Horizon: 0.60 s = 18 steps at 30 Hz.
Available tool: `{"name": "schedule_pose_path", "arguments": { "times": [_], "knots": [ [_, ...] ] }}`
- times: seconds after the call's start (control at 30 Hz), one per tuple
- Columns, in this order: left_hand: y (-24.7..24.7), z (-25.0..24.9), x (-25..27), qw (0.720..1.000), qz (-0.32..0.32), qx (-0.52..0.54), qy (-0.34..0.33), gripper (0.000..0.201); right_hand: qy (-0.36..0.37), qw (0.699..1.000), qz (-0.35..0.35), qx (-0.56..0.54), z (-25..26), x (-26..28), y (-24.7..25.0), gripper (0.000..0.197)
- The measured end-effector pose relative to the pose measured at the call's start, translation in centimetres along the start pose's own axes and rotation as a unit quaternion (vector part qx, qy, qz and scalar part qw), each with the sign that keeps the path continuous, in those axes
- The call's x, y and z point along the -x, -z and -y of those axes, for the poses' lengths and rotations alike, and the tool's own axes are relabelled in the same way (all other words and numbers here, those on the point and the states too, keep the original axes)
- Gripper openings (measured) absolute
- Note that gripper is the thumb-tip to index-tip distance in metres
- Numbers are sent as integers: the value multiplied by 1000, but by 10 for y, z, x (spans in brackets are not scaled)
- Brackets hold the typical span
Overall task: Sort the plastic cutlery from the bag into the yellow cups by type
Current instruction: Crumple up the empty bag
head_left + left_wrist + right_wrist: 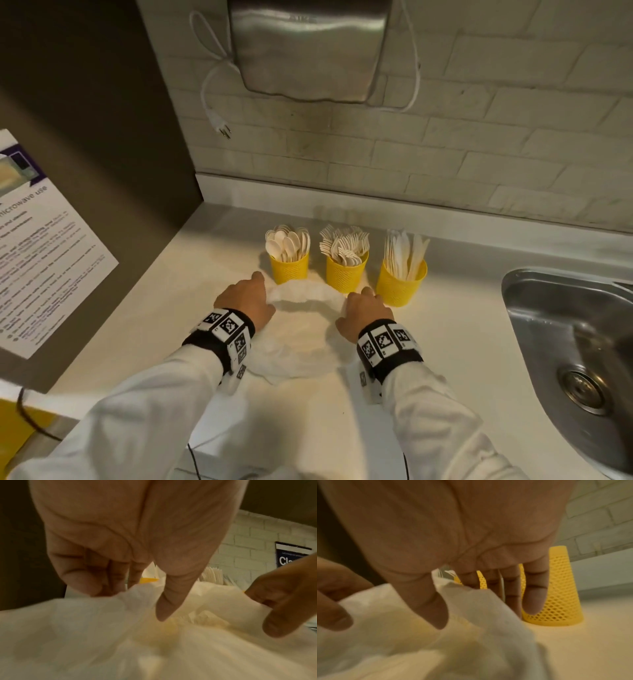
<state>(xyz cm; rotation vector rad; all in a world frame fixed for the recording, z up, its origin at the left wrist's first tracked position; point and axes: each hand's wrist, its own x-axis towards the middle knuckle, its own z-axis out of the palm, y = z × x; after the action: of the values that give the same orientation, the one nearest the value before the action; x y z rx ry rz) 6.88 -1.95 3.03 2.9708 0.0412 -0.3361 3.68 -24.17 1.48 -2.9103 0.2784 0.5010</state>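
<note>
Both hands' fingers (85, 582) pinch the white plastic bag (301, 329) mouth, spreading it just short of three filled yellow cups (346, 275). Sorting looks near done. Next: check the bag for leftover cutlery.

A paper notice (41, 240) on the dark panel reads "microwave use"; a dark wall sign (291, 555) shows "Cl".

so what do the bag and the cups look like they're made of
Bag: thin, crinkly white plastic film, softly matte, by its creased folds.
Yellow cups: likely rigid moulded plastic, though painted metal is possible, with a perforated mesh wall, clearest on the right-hand cup.
</note>
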Motion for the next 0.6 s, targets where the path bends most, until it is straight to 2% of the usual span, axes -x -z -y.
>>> {"name": "schedule_pose_path", "arguments": {
  "times": [0.07, 0.1, 0.2, 0.27, 0.33, 0.4, 0.47, 0.57, 0.6],
  "knots": [
    [4, 0, 9, 999, -23, 13, -26, 20, 12, 999, -7, -48, -1, 3, 1, 41],
    [8, -2, 14, 998, -43, 31, -36, 14, 24, 996, -13, -88, -2, 6, 4, 39],
    [24, -10, 33, 983, -121, 130, -51, 19, 92, 973, -39, -210, -2, 28, 27, 37],
    [41, -19, 50, 953, -147, 259, -51, 18, 130, 938, -69, -315, 2, 50, 46, 34],
    [60, -31, 70, 902, -146, 399, -70, 20, 162, 886, -77, -428, 7, 74, 64, 34],
    [73, -45, 88, 858, -102, 491, -115, 22, 211, 827, -57, -518, 11, 96, 77, 37],
    [79, -58, 100, 799, -15, 579, -160, 22, 266, 790, -51, -550, 12, 109, 84, 52],
    [85, -73, 108, 683, 133, 696, -175, 30, 290, 775, -81, -555, 7, 108, 86, 68],
    [85, -75, 108, 671, 155, 700, -189, 33, 284, 774, -100, -558, 4, 106, 87, 68]
  ]
}}
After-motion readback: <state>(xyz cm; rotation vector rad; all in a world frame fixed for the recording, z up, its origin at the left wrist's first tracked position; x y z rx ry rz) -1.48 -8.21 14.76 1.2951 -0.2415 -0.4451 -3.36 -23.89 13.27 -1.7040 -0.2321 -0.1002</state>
